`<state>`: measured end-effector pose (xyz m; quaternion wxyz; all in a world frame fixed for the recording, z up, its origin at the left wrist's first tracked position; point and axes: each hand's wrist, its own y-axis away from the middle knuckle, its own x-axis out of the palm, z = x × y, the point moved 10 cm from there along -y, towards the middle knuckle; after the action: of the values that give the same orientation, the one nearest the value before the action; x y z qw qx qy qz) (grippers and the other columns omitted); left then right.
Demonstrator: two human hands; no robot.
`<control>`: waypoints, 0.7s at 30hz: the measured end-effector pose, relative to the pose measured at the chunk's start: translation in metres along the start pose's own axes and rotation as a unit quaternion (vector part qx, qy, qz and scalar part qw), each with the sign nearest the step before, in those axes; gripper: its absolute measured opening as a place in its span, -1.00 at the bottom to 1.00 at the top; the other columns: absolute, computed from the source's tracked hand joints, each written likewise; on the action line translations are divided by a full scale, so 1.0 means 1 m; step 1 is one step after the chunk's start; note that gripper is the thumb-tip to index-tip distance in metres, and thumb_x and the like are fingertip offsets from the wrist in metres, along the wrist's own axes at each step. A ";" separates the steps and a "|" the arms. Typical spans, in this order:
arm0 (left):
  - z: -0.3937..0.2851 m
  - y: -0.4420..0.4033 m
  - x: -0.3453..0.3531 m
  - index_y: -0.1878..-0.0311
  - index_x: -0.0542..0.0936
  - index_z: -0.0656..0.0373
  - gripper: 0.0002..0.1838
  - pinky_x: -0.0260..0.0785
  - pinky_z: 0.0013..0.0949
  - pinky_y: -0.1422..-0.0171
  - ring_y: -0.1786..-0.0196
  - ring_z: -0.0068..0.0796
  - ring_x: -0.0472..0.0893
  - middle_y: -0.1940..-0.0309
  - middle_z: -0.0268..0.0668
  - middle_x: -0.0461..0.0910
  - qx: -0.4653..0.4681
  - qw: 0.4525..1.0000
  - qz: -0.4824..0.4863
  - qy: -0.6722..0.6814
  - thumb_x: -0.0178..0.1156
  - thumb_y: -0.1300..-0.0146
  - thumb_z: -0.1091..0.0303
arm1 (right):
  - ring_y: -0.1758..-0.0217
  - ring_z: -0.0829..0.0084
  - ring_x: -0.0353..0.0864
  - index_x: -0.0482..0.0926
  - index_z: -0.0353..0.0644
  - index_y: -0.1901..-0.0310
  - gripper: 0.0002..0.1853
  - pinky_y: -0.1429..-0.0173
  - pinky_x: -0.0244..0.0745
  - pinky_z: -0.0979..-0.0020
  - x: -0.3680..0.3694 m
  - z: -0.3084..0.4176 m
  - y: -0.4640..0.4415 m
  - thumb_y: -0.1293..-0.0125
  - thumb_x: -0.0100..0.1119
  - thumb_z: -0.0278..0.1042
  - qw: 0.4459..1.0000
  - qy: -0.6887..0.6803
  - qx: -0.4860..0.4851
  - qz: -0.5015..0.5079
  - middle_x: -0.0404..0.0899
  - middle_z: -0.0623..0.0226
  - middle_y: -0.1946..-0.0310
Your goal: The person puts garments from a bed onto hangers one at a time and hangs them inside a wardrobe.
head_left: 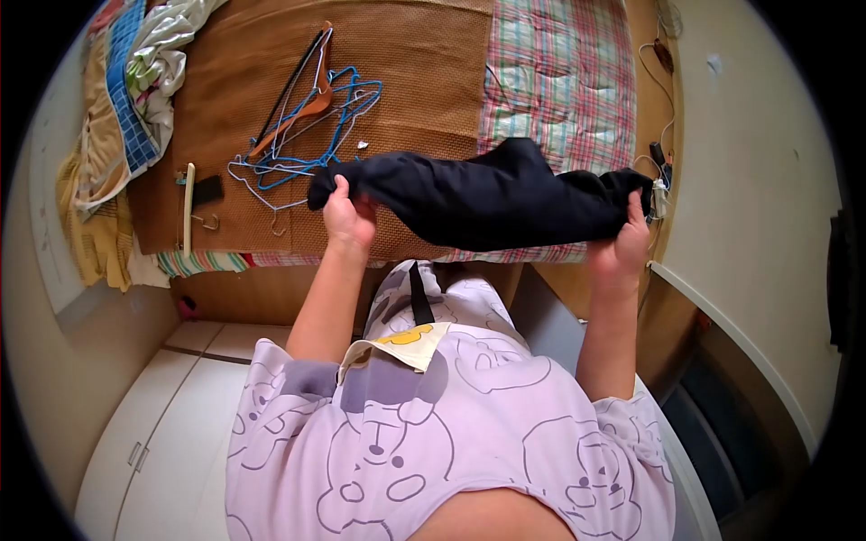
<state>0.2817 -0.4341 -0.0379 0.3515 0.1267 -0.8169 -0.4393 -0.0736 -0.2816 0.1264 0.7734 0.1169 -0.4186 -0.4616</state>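
A black garment (469, 198) is stretched sideways between my two hands, above the near edge of the bed. My left hand (348, 216) grips its left end, thumb on top. At the other end, my right hand (624, 236) is closed on the cloth. The garment is bunched and folded, so its exact kind does not show. Just beyond my left hand lies a heap of hangers: blue wire hangers (347, 117), a white wire hanger (262, 185) and a wooden hanger (311, 110).
A brown woven mat (415, 72) and a plaid quilt (564, 81) cover the bed. Rumpled cloths (162, 68) lie at the far left, near a pale clip hanger (188, 207). Cables (663, 162) run along the right edge. A white cabinet (153, 433) stands at lower left.
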 end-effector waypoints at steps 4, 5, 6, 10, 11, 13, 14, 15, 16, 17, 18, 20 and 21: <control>-0.010 0.036 0.068 -0.39 0.02 0.11 -0.30 0.36 -0.35 0.02 -0.06 -0.40 0.43 -0.19 -0.18 0.28 0.072 0.945 0.120 -0.297 0.13 -0.27 0.27 | -0.25 0.22 0.35 0.42 -0.15 -0.11 -0.65 -0.40 0.08 0.05 0.031 -0.018 0.020 -0.39 -0.13 -0.19 0.957 -0.186 0.146 0.169 0.41 0.23 -0.16; 0.002 0.056 0.098 -0.38 0.07 0.06 -0.27 0.31 -0.36 -0.06 -0.07 -0.41 0.42 -0.21 -0.20 0.27 0.122 0.881 0.241 -0.388 0.20 -0.19 0.35 | -0.25 0.22 0.35 0.42 -0.15 -0.11 -0.65 -0.40 0.08 0.05 0.038 -0.021 0.026 -0.39 -0.13 -0.19 0.957 -0.186 0.146 0.168 0.41 0.23 -0.16; 0.020 0.082 0.123 -0.38 0.09 0.01 -0.17 0.26 -0.32 -0.15 -0.12 -0.39 0.38 -0.22 -0.23 0.26 0.140 0.802 0.344 -0.467 0.32 -0.06 0.35 | -0.30 0.20 0.28 0.36 -0.14 -0.17 -0.61 -0.40 0.06 0.01 0.063 -0.027 0.042 -0.39 -0.13 -0.17 0.946 -0.185 0.149 0.221 0.34 0.22 -0.21; 0.078 0.133 0.146 -0.25 0.23 0.23 -0.26 0.18 -0.24 -0.30 -0.28 -0.12 0.26 -0.25 -0.08 0.15 0.332 0.640 0.422 -0.550 0.30 0.05 0.45 | -0.40 0.13 0.09 0.12 -0.11 -0.33 -0.44 -0.40 -0.03 -0.14 0.125 -0.068 0.103 -0.35 -0.06 -0.14 0.898 -0.137 0.184 0.376 0.13 0.23 -0.35; 0.086 0.128 0.135 -0.19 0.31 0.25 -0.40 0.21 -0.29 -0.28 -0.24 -0.12 0.30 -0.20 -0.06 0.22 0.347 0.675 0.414 -0.502 0.25 -0.02 0.48 | -0.43 0.11 0.03 -0.01 -0.08 -0.38 -0.29 -0.39 -0.11 -0.23 0.117 -0.076 0.107 -0.29 0.05 -0.10 0.925 -0.108 0.186 0.314 0.03 0.26 -0.38; 0.074 0.127 0.145 -0.05 0.39 0.26 -0.60 0.26 -0.36 -0.18 -0.11 -0.24 0.38 -0.06 -0.12 0.32 0.311 0.738 0.404 -0.441 0.16 -0.11 0.50 | -0.39 0.13 0.13 0.13 -0.17 -0.33 -0.32 -0.40 -0.02 -0.08 0.109 -0.071 0.109 -0.25 0.12 -0.13 0.938 -0.036 0.132 0.319 0.17 0.15 -0.32; 0.066 0.125 0.147 0.08 0.47 0.26 -0.79 0.31 -0.43 -0.07 0.02 -0.36 0.46 0.07 -0.19 0.43 0.272 0.795 0.390 -0.376 0.07 -0.20 0.51 | -0.39 0.13 0.13 0.13 -0.17 -0.33 -0.32 -0.40 -0.02 -0.08 0.107 -0.066 0.105 -0.25 0.12 -0.13 0.939 -0.035 0.132 0.316 0.17 0.15 -0.32; 0.060 0.125 0.147 0.08 0.47 0.26 -0.79 0.31 -0.43 -0.07 0.02 -0.36 0.46 0.07 -0.19 0.43 0.270 0.796 0.390 -0.376 0.07 -0.20 0.51 | -0.25 0.23 0.28 0.30 -0.20 -0.18 -0.50 -0.32 0.13 0.08 0.108 -0.029 0.093 -0.24 0.13 -0.23 0.934 0.142 -0.085 0.317 0.30 0.18 -0.19; 0.052 0.115 0.139 0.22 0.47 0.23 -0.92 0.29 -0.49 0.05 0.16 -0.49 0.43 0.23 -0.30 0.43 0.209 0.835 0.376 -0.342 0.01 -0.28 0.46 | -0.10 0.33 0.43 0.48 -0.24 -0.04 -0.66 -0.24 0.28 0.23 0.114 0.005 0.101 -0.24 0.13 -0.34 0.855 0.307 -0.294 0.296 0.43 0.20 -0.06; 0.045 0.107 0.133 0.35 0.46 0.21 -0.84 0.27 -0.56 0.17 0.31 -0.63 0.40 0.39 -0.42 0.44 0.147 0.869 0.360 -0.307 -0.04 -0.36 0.41 | 0.02 0.35 0.54 0.42 -0.38 -0.07 -0.60 -0.14 0.40 0.41 0.094 0.028 0.092 -0.23 0.14 -0.39 0.872 0.342 -0.314 0.157 0.51 0.13 0.04; 0.032 0.106 0.135 0.38 0.44 0.17 -0.79 0.23 -0.59 0.23 0.35 -0.70 0.34 0.45 -0.49 0.39 0.131 0.885 0.332 -0.299 -0.04 -0.37 0.32 | 0.07 0.40 0.54 0.44 -0.38 -0.04 -0.65 -0.08 0.42 0.44 0.084 0.041 0.080 -0.23 0.12 -0.45 0.911 0.287 -0.282 0.090 0.52 0.17 0.08; 0.015 0.106 0.139 0.40 0.43 0.14 -0.70 0.19 -0.64 0.29 0.41 -0.78 0.30 0.52 -0.55 0.35 0.079 0.902 0.320 -0.278 0.00 -0.36 0.14 | 0.12 0.46 0.54 0.45 -0.37 0.00 -0.70 -0.01 0.45 0.48 0.077 0.046 0.065 -0.23 0.09 -0.51 0.942 0.230 -0.245 0.023 0.53 0.22 0.12; 0.011 0.109 0.146 0.36 0.43 0.14 -0.73 0.19 -0.67 0.33 0.45 -0.76 0.32 0.50 -0.51 0.37 0.072 0.886 0.348 -0.297 -0.01 -0.37 0.16 | 0.20 0.57 0.51 0.49 -0.33 0.10 -0.80 0.08 0.40 0.59 0.077 0.040 0.061 -0.25 0.08 -0.51 0.946 0.232 -0.227 0.007 0.53 0.29 0.20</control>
<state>0.1802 -0.4389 0.1136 0.2128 -0.2777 -0.9039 -0.2461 -0.0495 -0.3024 0.2271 0.8582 0.0391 -0.1124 -0.4993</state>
